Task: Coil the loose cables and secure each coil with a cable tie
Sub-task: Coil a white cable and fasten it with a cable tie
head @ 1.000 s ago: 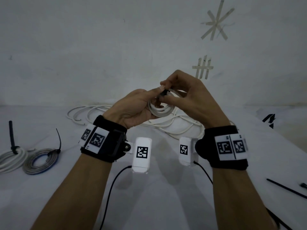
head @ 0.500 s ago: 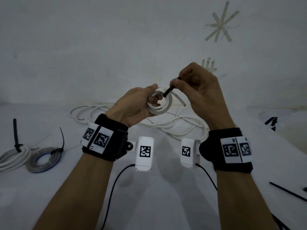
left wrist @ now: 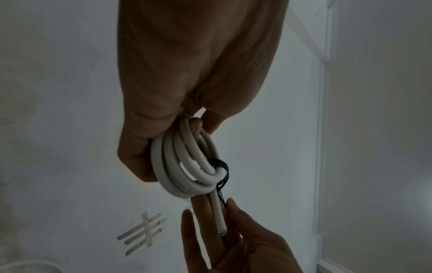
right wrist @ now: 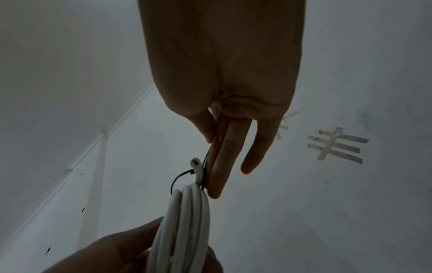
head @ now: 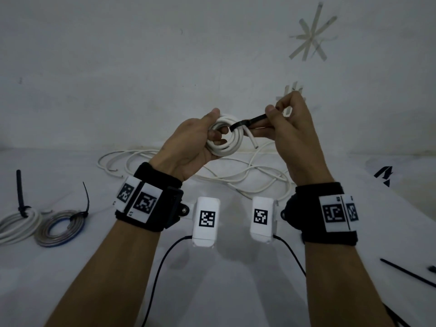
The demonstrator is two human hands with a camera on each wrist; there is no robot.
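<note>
My left hand grips a small coil of white cable held up in front of the wall. A black cable tie is looped round the coil's right side, and my right hand pinches its tail between thumb and forefinger, out to the right. In the left wrist view the tie's loop hugs the coil beside the cable's cut end. The right wrist view shows the coil edge-on with the tie by my fingers.
A loose tangle of white cable lies on the white table behind my hands. At the left lie two tied coils, one white and one grey-blue. A spare black tie lies at the right edge.
My right hand has pulled the tie's tail up and out to the right, away from the coil, and the loop has drawn closer round the cable. Both hands have risen slightly.
</note>
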